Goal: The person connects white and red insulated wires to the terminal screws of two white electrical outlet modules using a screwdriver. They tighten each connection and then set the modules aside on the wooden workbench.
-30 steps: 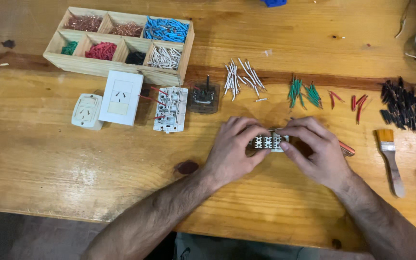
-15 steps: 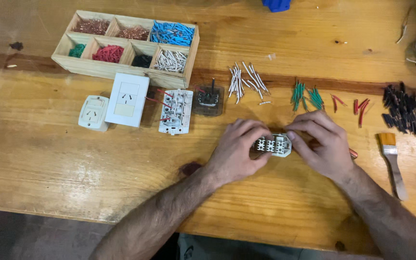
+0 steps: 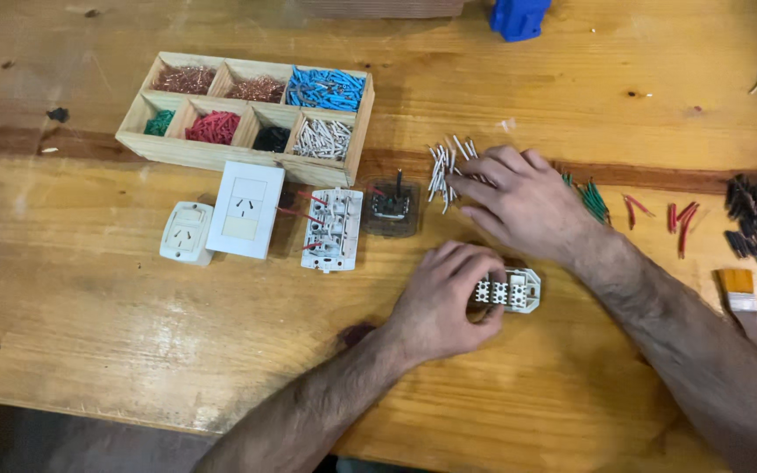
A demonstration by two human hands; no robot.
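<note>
Wooden workbench (image 3: 89,333) fills the view, with a wooden sorting tray (image 3: 357,131) as landmark: eight compartments of short wire pieces. Below the tray lie four wall-socket parts, two closed, two opened. Right of the tray, the right hand (image 3: 519,206) reaches with loosely spread fingers onto the white wire pieces (image 3: 444,166). Below that, the left hand (image 3: 444,302) pinches one white terminal module (image 3: 510,291) (best kept pressed flat while a single wire is picked).
</note>
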